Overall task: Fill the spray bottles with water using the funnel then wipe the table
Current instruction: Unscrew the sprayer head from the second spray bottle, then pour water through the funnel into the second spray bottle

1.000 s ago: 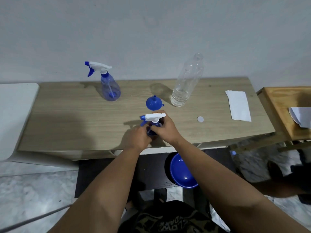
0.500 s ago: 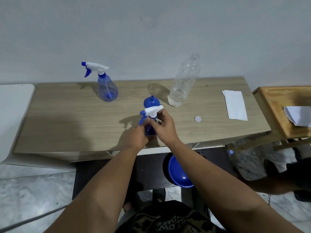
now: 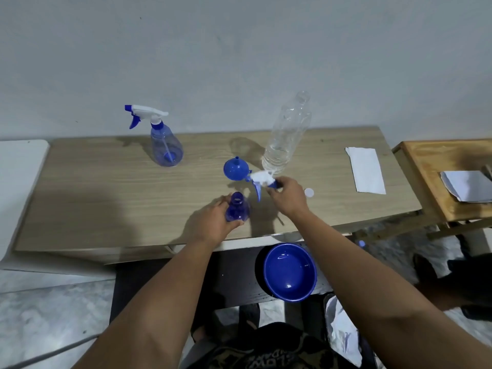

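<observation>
My left hand (image 3: 214, 221) grips a small blue spray bottle (image 3: 237, 211) that stands on the wooden table (image 3: 106, 198) with its neck open. My right hand (image 3: 288, 197) holds the bottle's white and blue spray head (image 3: 262, 179) off to the right, above the table. A blue funnel (image 3: 235, 169) lies upside down just behind. A second spray bottle (image 3: 165, 145), with its head on, stands at the back left. A clear plastic water bottle (image 3: 286, 137) without a cap stands behind my right hand.
A white bottle cap (image 3: 309, 192) lies right of my right hand. A folded white cloth (image 3: 367, 170) lies at the table's right end. A blue bowl (image 3: 290, 271) sits below the table's front edge. A second wooden table (image 3: 436, 179) with paper stands to the right.
The spray head has come off the near bottle. My right hand carried it up and to the right, while my left hand stayed on the bottle's body.
</observation>
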Available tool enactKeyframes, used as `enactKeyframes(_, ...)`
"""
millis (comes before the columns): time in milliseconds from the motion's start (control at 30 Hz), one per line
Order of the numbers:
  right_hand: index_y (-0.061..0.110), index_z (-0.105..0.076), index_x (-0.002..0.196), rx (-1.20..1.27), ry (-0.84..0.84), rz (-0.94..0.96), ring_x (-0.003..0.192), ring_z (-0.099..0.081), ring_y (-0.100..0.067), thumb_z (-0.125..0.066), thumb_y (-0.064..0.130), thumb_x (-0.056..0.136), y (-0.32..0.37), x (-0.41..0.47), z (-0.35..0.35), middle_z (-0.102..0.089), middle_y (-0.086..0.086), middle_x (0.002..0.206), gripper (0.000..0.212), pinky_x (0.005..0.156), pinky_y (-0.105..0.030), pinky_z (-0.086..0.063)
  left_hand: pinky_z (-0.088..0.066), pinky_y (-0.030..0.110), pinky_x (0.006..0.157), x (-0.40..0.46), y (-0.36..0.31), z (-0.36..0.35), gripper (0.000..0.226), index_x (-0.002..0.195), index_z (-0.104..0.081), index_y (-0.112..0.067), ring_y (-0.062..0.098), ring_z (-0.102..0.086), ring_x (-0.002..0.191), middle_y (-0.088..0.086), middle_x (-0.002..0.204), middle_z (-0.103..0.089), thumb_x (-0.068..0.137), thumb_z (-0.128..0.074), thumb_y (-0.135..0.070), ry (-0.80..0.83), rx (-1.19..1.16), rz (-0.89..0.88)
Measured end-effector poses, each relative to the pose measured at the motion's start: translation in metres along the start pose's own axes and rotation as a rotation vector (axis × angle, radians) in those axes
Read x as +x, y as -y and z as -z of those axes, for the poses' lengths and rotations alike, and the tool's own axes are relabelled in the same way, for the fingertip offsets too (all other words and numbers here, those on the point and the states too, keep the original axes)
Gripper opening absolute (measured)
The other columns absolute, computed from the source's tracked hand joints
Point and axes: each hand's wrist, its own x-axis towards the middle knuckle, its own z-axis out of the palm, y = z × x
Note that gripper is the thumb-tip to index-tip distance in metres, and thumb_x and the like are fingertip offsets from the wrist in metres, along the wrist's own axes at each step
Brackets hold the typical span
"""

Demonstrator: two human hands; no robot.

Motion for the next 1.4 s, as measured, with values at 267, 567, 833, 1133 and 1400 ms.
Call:
enactKeyframes(267, 0.028, -0.059, 0.138, -0.484, 0.127, -0.096, 0.125, -0.051, -0.031, -0.059, 0.053, 0.097, -0.031, -0.015, -0.018, -0.054, -0.008, 0.133, 0.048, 0.101, -0.048, -0.041, -0.053, 0.032, 0.083, 0.0, -0.001, 0.008, 0.071, 0.134, -0.049, -0.04, 0.011, -0.063, 0.108, -0.024, 0.136, -0.052, 0.072, -0.065, -0.072, 0.021, 0.012, -0.005)
enactKeyframes(567, 0.022, -0.053, 0.148, -0.262, 0.089, 0.273, 0.13, -0.051, -0.033, -0.065, 0.021, 0.092, 0.071, 0.015, -0.009, -0.053, -0.009, 0.14, 0.057, 0.1, -0.048, -0.051, -0.054, 0.035, 0.083, 0.008, 0.004, 0.016, 0.068, 0.128, -0.056, -0.04, 0.012, -0.065, 0.105, -0.02, 0.123, -0.063, 0.068, -0.067, -0.07, 0.019, 0.042, -0.036)
enactKeyframes(833, 0.02, -0.038, 0.155, -0.863, 0.419, 0.256, 0.135, -0.048, -0.04, -0.068, 0.018, 0.092, 0.113, 0.099, -0.056, -0.041, -0.015, 0.147, 0.07, 0.103, -0.05, -0.051, -0.051, 0.035, 0.085, 0.019, 0.004, 0.013, 0.071, 0.137, -0.049, -0.037, 0.021, -0.065, 0.107, -0.007, 0.123, -0.065, 0.075, -0.069, -0.067, 0.048, 0.104, -0.007)
enactKeyframes(1133, 0.016, -0.051, 0.132, -0.877, 0.364, 0.291, 0.112, -0.066, -0.033, -0.081, 0.022, 0.08, 0.089, 0.102, -0.06, -0.064, -0.008, 0.127, 0.06, 0.074, -0.038, -0.051, -0.051, 0.031, 0.087, 0.02, 0.002, 0.019, 0.066, 0.135, -0.051, -0.038, 0.016, -0.062, 0.111, -0.011, 0.128, -0.061, 0.077, -0.068, -0.066, 0.076, 0.045, -0.027)
enactKeyframes(1400, 0.026, -0.034, 0.162, -0.117, 0.322, 0.213, 0.123, -0.061, -0.031, -0.09, 0.03, 0.076, 0.099, 0.086, -0.026, -0.055, -0.007, 0.148, 0.103, 0.087, -0.04, -0.059, -0.044, 0.031, 0.087, 0.015, -0.01, 0.025, 0.07, 0.138, -0.052, -0.029, 0.019, -0.059, 0.115, -0.008, 0.132, -0.06, 0.076, -0.077, -0.05, 0.12, -0.023, 0.041)
